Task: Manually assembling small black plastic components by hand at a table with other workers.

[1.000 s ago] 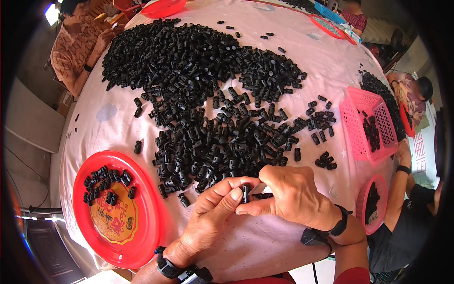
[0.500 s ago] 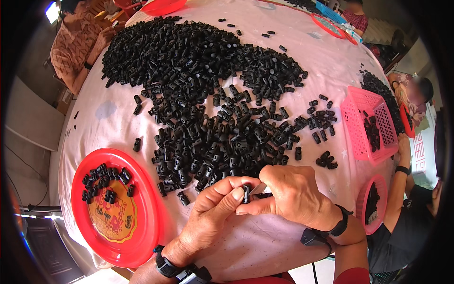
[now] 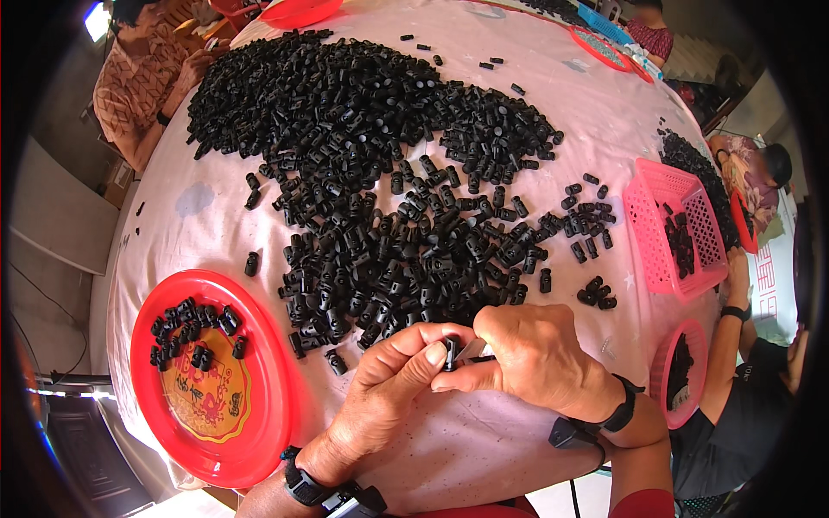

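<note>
Almost nothing has shifted since the earlier frames: both hands stay locked together at the near edge of the round table covered in pale pink cloth (image 3: pixel 216 216), and the scattered parts lie as they did. Thumb and forefinger of the left hand (image 3: pixel 393 388) are pinched closed on a small black plastic cylindrical part (image 3: pixel 450 352), held upright just above the cloth. Fingers of the right hand (image 3: pixel 531 358) are curled shut against the same part from the other side, the two thumbs touching; a thin dark piece seems to poke from under the right fingers, though what it is cannot be told.

Just beyond the knuckles begins the big heap of black plastic cylindrical parts (image 3: pixel 363 147), thinning toward the hands into loose strays. At near left, overhanging the table's edge, sits a round red plastic plate (image 3: pixel 268 380) with a handful of finished black pieces (image 3: pixel 194 332). To the right stands a pink plastic mesh basket (image 3: pixel 652 216), close to that rim. Bare cloth lies between plate and heap, and right of the hands. Another person's forearm (image 3: pixel 721 371) reaches in at far right.
</note>
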Available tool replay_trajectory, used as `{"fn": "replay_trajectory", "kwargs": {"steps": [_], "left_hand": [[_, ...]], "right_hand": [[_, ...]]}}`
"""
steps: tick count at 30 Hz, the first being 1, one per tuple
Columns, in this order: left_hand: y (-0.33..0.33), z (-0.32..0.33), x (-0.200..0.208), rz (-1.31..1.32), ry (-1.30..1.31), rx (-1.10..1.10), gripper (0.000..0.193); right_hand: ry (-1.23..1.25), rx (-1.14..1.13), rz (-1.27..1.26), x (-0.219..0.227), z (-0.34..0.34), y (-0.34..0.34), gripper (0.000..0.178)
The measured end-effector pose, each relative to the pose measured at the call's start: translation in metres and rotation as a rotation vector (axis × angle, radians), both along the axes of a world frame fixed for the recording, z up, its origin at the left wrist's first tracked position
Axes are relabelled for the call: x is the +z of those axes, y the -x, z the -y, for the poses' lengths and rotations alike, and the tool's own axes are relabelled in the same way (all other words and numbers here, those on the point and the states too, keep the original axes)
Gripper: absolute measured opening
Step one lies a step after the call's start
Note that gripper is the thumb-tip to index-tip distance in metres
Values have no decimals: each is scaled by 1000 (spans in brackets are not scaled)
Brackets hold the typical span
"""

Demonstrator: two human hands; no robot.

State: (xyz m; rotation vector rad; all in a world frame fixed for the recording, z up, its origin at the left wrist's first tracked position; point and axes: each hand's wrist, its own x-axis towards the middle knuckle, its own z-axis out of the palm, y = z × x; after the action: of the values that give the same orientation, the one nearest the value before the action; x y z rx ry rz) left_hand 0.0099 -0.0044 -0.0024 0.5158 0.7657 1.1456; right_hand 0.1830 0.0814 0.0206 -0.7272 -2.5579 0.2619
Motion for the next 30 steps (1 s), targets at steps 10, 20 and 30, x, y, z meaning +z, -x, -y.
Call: {"fn": "replay_trajectory", "kwargs": {"steps": [10,20,30], "left_hand": [[0,0,2,11,3,-8,29],[-1,0,3,4,17,0,29],[-2,0,1,7,16,2,29]], "right_hand": [[11,-8,-28,6,0,-2,55],[22,-31,-59,0,1,0,59],[-22,-9,9,2,-1,-1,55]]}}
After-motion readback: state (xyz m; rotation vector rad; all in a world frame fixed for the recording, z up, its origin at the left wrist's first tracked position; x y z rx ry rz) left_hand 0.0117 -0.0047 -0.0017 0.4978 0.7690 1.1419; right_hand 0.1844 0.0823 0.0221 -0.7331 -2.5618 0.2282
